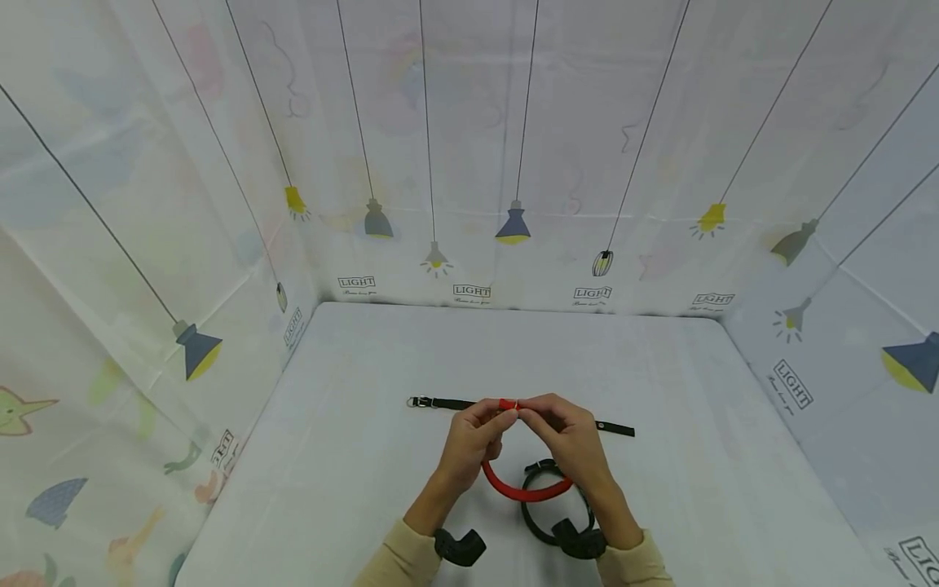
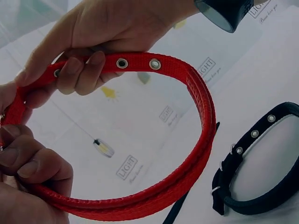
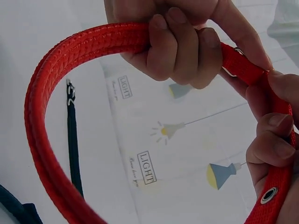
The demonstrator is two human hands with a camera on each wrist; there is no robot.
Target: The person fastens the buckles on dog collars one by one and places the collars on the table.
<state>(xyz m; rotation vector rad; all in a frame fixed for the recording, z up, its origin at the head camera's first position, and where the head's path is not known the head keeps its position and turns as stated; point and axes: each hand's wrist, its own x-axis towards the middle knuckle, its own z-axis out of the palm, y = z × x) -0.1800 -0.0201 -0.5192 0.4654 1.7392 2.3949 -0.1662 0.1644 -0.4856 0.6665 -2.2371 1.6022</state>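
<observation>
A red collar (image 1: 526,492), padded and set with metal eyelets, is bent into a loop and held above the table. My left hand (image 1: 467,440) grips its buckle end; in the right wrist view that hand's fingers (image 3: 161,49) curl round the red band beside a metal ring. With my right hand (image 1: 575,440) I pinch the eyelet end, the curled fingertips (image 2: 88,77) showing in the left wrist view. Both hands meet at the fastening, where the fingers partly hide the metal parts. Below lies a black looped collar (image 2: 261,210) with eyelets.
Beyond the hands, a straight black collar (image 1: 451,403) lies across the white table (image 1: 352,350), its buckle to the left and its middle hidden. Printed white curtains (image 1: 469,122) hang behind and along both sides. Each wrist carries a black camera mount (image 1: 460,548).
</observation>
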